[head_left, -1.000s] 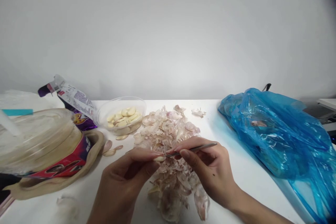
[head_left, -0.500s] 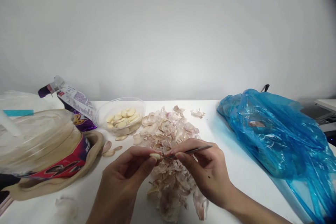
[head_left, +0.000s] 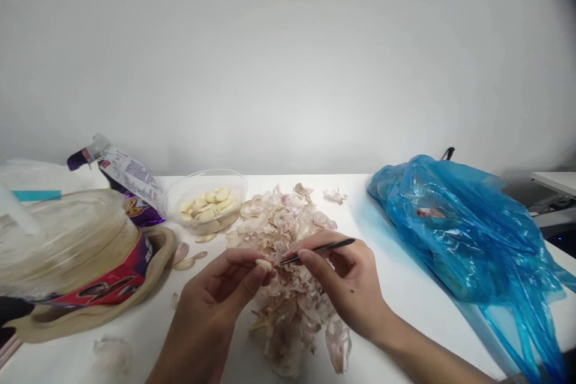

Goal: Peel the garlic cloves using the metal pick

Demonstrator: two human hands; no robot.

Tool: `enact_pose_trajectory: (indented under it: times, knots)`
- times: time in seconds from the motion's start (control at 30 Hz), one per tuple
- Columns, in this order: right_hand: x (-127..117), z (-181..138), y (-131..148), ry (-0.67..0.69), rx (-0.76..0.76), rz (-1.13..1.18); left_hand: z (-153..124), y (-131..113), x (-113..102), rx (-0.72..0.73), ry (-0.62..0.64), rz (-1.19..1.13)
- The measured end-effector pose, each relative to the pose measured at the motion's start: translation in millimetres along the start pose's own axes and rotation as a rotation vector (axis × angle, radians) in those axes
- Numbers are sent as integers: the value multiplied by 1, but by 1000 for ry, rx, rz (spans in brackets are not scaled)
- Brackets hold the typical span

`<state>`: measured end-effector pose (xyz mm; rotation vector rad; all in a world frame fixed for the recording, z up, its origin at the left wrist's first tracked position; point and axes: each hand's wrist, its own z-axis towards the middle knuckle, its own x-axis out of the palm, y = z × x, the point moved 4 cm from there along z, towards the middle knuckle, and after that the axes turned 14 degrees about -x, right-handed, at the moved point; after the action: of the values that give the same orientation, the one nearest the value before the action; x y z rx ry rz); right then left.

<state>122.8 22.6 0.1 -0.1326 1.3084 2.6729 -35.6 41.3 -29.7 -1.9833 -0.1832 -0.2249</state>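
Observation:
My left hand (head_left: 216, 300) pinches a small pale garlic clove (head_left: 263, 264) between thumb and fingertips. My right hand (head_left: 346, 282) grips a thin metal tool (head_left: 320, 249), its tip just right of the clove. Both hands hover over a heap of papery garlic skins (head_left: 288, 288) on the white table (head_left: 405, 288). A clear bowl (head_left: 204, 201) with peeled cloves stands behind and to the left of the heap.
A crumpled blue plastic bag (head_left: 463, 234) fills the right side. At the left a large clear-lidded cup with a red label (head_left: 76, 252) sits in a beige holder, with a purple snack packet (head_left: 130, 183) behind it. Loose cloves (head_left: 186, 258) lie beside the holder.
Both hands and the scene have shifted slightly left in view. The clove has turned in my left fingers, and the tool's tip stays at its side.

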Motion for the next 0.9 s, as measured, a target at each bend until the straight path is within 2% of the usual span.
enact_pose_trajectory:
  times: [0.13,0.3,0.43,0.73,0.9]
  knots:
    - [-2,0,-3,-27,2,-15,0,3,-3,-11,25,31]
    - [-4,-1,-6,-56,56,61,1,2,-5,-4,-1,13]
    - [-4,0,-2,-88,33,107,2,-1,-7,-1,-16,-37]
    - [-7,-3,-1,-125,-25,88,-4,-4,-1,-34,164,-141]
    - [-11,-5,0,-156,-46,57,-4,-3,3,-146,186,-239]
